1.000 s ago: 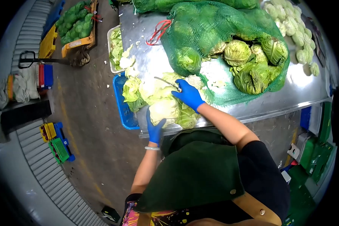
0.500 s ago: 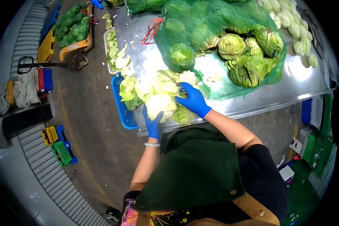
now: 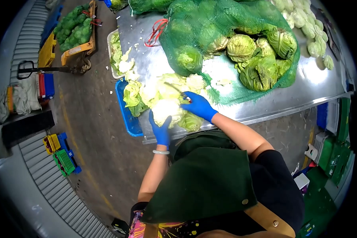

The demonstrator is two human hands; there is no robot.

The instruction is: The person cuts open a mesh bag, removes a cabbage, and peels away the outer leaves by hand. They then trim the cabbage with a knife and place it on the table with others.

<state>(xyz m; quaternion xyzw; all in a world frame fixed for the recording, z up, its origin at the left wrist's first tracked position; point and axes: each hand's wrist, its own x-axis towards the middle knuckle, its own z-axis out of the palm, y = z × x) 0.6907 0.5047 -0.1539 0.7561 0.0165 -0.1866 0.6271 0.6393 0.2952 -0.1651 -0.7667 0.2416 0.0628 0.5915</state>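
Observation:
My left hand (image 3: 160, 130), in a blue glove, is closed round the near side of a pale, trimmed cabbage (image 3: 165, 111) at the table's near edge. In my blue-gloved right hand (image 3: 200, 106) is a knife (image 3: 173, 86), its thin blade pointing left over the loose leaves behind the cabbage. The right fingers are wrapped round its handle, close to the cabbage's right side. Pale cut leaves (image 3: 146, 93) are heaped around it, and a greener leafy piece (image 3: 191, 122) lies just to the right.
A green mesh sack (image 3: 186, 35) of untrimmed cabbages (image 3: 241, 48) lies open across the metal table (image 3: 242, 112). Pale trimmed heads (image 3: 314, 35) are piled at the far right. A blue tray (image 3: 122, 106) and a white tray (image 3: 110, 51) with leaves stand along the left edge.
The knife in my right hand now shows its blade clearly, turned left over the leaves. My left hand still holds the cabbage; the whole view has shifted slightly.

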